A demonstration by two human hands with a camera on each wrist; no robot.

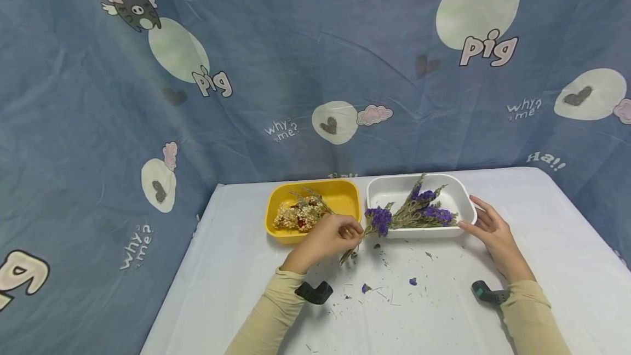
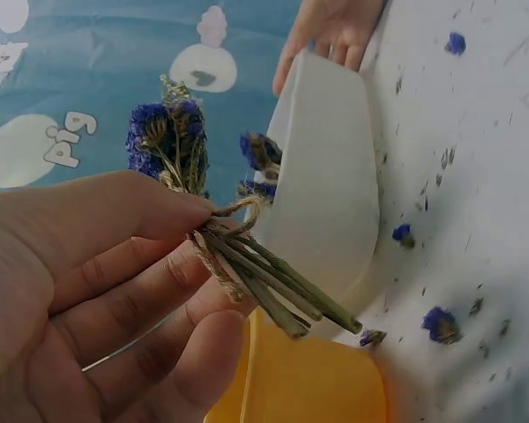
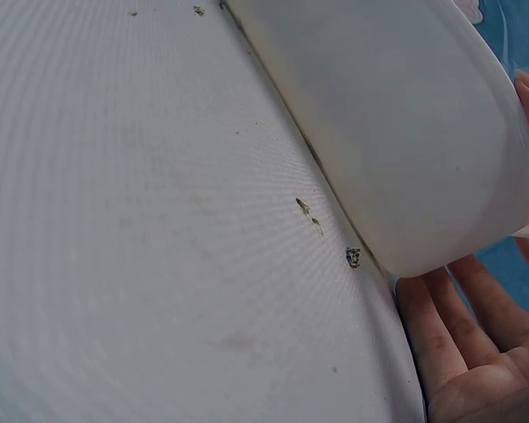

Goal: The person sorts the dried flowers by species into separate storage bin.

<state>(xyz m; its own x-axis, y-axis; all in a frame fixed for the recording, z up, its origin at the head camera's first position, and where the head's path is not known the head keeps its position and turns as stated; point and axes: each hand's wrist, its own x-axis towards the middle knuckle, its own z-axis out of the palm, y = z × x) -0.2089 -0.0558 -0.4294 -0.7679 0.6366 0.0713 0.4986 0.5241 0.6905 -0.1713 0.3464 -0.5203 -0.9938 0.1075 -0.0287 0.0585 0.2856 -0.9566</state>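
Note:
My left hand [image 1: 331, 236] pinches a small bunch of dried purple flowers [image 1: 379, 220] between thumb and fingers. In the left wrist view, twine [image 2: 244, 210] wraps its cut stems [image 2: 278, 289]. The bunch's head overlaps the near left corner of the white tray [image 1: 386, 193] in the head view. More purple dried bunches [image 1: 434, 213] lie inside that tray. My right hand [image 1: 494, 234] holds the tray's right end, thumb at the rim and fingers around the outer side. In the right wrist view, some fingers [image 3: 436, 326] reach beside the tray's lower corner.
A yellow tray [image 1: 346, 196] stands left of the white one, with cream and red dried flowers [image 1: 300, 213] in it. Fallen purple blossoms [image 1: 413, 281] and stem bits lie on the white table [image 1: 443, 311]. A blue printed curtain [image 1: 276, 70] hangs behind.

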